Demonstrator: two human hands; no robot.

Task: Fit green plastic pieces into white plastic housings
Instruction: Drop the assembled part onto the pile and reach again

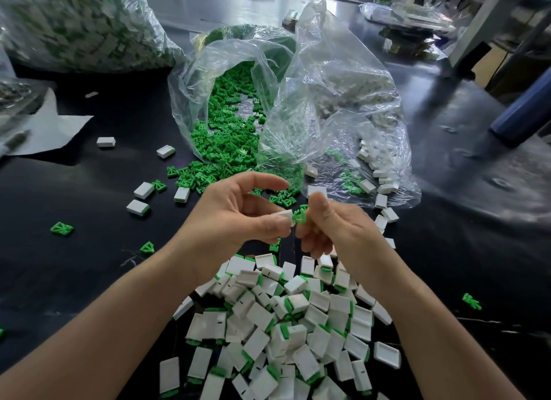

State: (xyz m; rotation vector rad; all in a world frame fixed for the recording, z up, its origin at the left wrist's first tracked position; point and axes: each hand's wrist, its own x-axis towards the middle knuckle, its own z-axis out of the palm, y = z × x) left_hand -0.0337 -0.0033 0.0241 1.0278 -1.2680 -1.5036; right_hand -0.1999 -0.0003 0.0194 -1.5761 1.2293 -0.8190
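Observation:
My left hand (238, 211) pinches a white housing (283, 215) between thumb and fingers. My right hand (334, 229) holds a green piece (299, 215) at the housing's open end, the two touching. Below my hands lies a heap of white housings with green pieces fitted (286, 325). Loose green pieces (220, 149) spill from an open clear bag onto the black table. Empty white housings (375, 164) spill from a second clear bag on the right.
A large bag of assembled parts (80, 27) stands at the back left. Stray housings (143, 191) and green pieces (61, 229) dot the black table (74, 280). White paper (50, 125) lies left; a blue cylinder (524, 110) and metal frames are right.

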